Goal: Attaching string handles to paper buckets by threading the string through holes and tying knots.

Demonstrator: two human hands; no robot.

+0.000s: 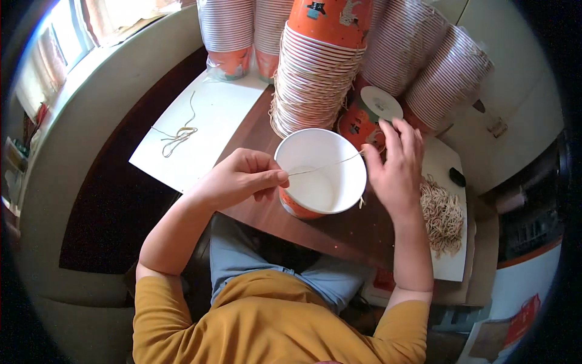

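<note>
A white-lined paper bucket with an orange printed outside stands upright at the table's front edge. My left hand is closed in a pinch on a thin beige cord, at the bucket's left rim. The cord stretches across the mouth to the right rim. There my right hand is open, its thumb beside the cord and rim and its fingers apart from the thumb. A short bit of cord shows low on the bucket's right side.
Behind stands a tall stack of nested buckets with cords hanging off. More bagged stacks lean at the back right. An upside-down orange bucket is nearer. Loose cords lie on a white board at left; a cord pile lies right.
</note>
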